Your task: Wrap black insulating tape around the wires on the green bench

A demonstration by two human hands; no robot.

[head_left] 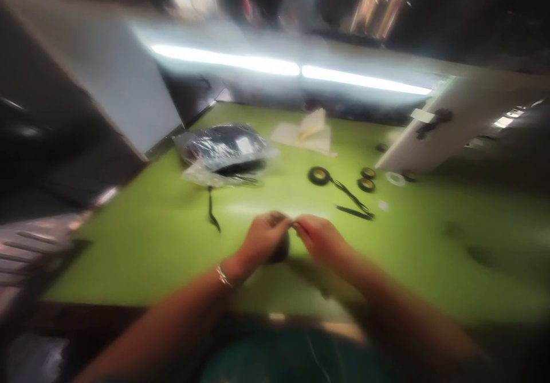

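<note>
Head view. The L hand and R hand meet above the near-middle part of the green bench, fingertips nearly touching. Both are closed in a pinch, thumb against fingers; a small dark item shows betw. the fingertips — too blurred to identify. A dark rounded object lies just below the L hand, partly hidden by it; whether the hand grips it cannot be told. A bracelet circles the L wrist.

Beyond the L hand, toward the far left, a clear plastic bag holds dark material and bears a white label; a short black strip lies in front of it. Right of the bag, near the bench's far edge, rests an open, pale paper. Beyond the R hand are a larger black roll w/ yellowish centre, black strands running from beside it, a slim black tool, two smaller black rolls and a white ring — approx. in a row w/ the rolls.
</note>
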